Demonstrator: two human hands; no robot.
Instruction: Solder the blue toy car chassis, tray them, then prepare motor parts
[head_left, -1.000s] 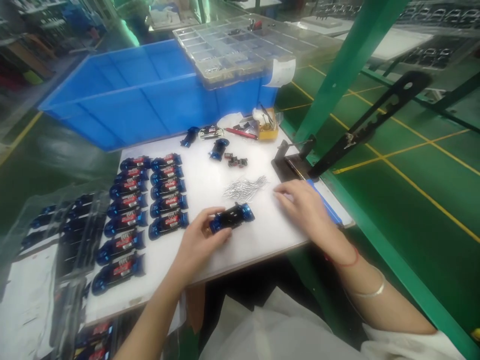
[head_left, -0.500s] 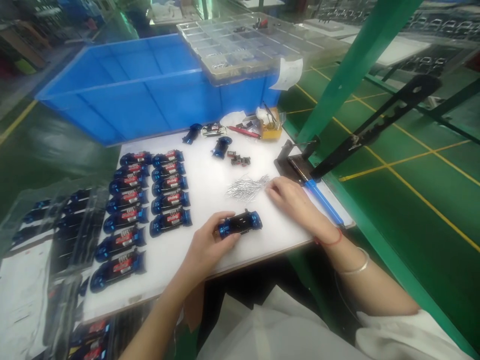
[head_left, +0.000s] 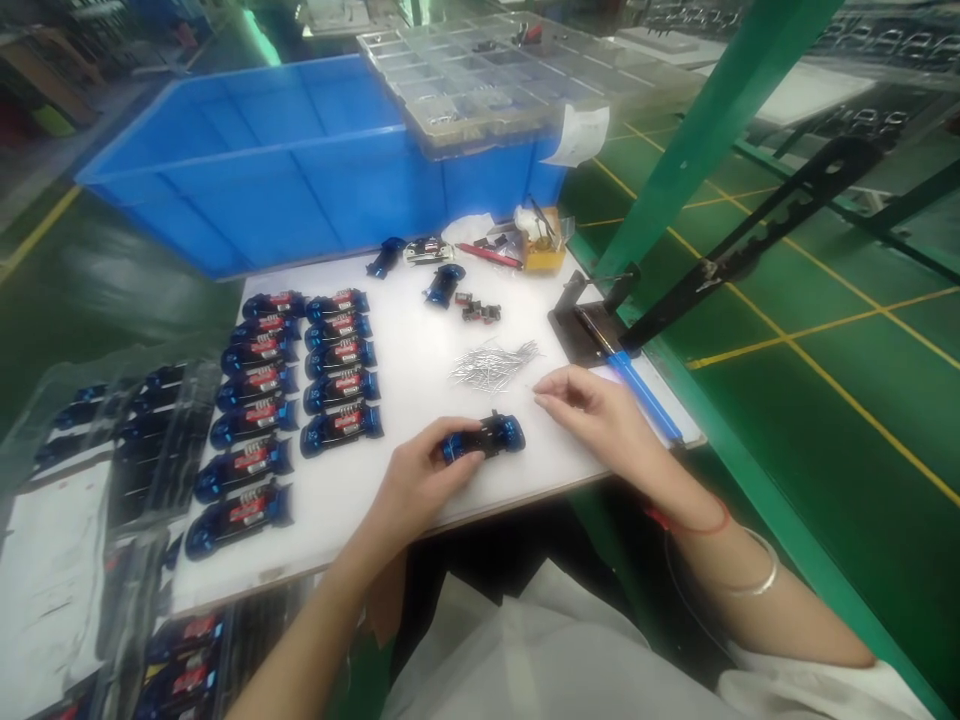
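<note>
At the far left, clear plastic trays (head_left: 112,420) hold dark toy car parts, hard to make out through the glare. Next to them on the white worktable (head_left: 420,350) stand two rows of blue toy cars (head_left: 300,385), laid side by side with their red-and-white undersides up; judging from that neat array, a good many cars already look finished. Behind them sits a large blue bin (head_left: 285,170) with a clear compartment box (head_left: 487,85) resting on its right corner. The left hand (head_left: 420,480) has its fingers curled around the near end of a blue toy car (head_left: 484,438), pinning it on the table close to the front edge, black underside upward. Just beyond the car lies a loose heap of thin metal pins (head_left: 491,365), which suggests plenty of fitting work remains. Farther back are a few more loose car bodies (head_left: 442,283), small black parts (head_left: 478,311), a red pen (head_left: 491,256) and a small yellow box (head_left: 541,255). The right hand (head_left: 600,415) hovers just right of the held car, thumb and forefinger pinched nearly shut; whether a pin sits between them I cannot tell, as it is too small to see. At the right edge stands a black lever press (head_left: 600,325) with a blue strip (head_left: 645,395) beside it.
</note>
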